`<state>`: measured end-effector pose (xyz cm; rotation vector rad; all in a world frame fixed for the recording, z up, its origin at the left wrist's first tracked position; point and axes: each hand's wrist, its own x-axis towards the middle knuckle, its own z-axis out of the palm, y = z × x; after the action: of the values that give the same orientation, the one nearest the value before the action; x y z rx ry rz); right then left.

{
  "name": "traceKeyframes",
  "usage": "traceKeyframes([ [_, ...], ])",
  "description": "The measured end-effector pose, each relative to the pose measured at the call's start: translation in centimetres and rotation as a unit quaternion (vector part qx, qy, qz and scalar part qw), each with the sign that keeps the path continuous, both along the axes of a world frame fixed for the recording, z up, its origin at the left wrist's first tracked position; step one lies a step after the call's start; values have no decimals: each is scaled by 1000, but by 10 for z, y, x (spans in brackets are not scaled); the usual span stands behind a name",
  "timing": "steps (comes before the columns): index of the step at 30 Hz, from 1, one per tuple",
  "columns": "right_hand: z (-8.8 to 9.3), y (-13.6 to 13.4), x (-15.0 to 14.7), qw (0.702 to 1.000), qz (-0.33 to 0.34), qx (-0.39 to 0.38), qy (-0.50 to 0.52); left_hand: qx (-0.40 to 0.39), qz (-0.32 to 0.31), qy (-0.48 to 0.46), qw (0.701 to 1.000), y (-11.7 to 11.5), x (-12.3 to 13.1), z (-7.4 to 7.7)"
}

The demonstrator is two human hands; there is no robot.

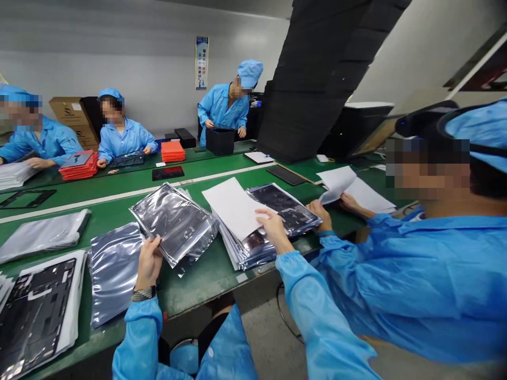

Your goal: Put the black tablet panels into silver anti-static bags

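Observation:
My left hand (149,263) grips the near edge of a silvery anti-static bag (174,224) with a dark panel inside, holding it tilted above the green workbench (206,277). My right hand (274,228) pinches the corner of a white paper sheet (233,207). That sheet lies across a pile of bagged dark panels (287,208). A flat, empty-looking anti-static bag (114,272) lies just left of my left hand. A co-worker's hands (330,208) hold more white paper (350,189) at the pile's far side.
A bare dark panel on white sheeting (37,311) lies at lower left, and a folded silver bag (43,236) lies beyond it. Several seated and standing co-workers line the far belt, with red stacks, a black bin (220,141) and cardboard boxes. A thick black column (317,79) rises at the back.

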<state>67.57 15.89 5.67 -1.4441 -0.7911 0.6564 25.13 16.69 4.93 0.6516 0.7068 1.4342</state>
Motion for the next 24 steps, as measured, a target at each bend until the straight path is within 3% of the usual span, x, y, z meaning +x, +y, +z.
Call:
traceKeyframes([
  [5,-26,-23,3,999,-43,-29,12,6,-21,-11,1000,3,19,5],
  [12,-31,-35,-1,998,-42,-46,13,26,-62,6,998,12,58,26],
  [18,-32,-44,-1,996,-65,-63,6,37,-182,-5,983,31,139,38],
  [24,-38,-52,1,990,-79,-115,12,12,-292,46,955,45,220,16],
])
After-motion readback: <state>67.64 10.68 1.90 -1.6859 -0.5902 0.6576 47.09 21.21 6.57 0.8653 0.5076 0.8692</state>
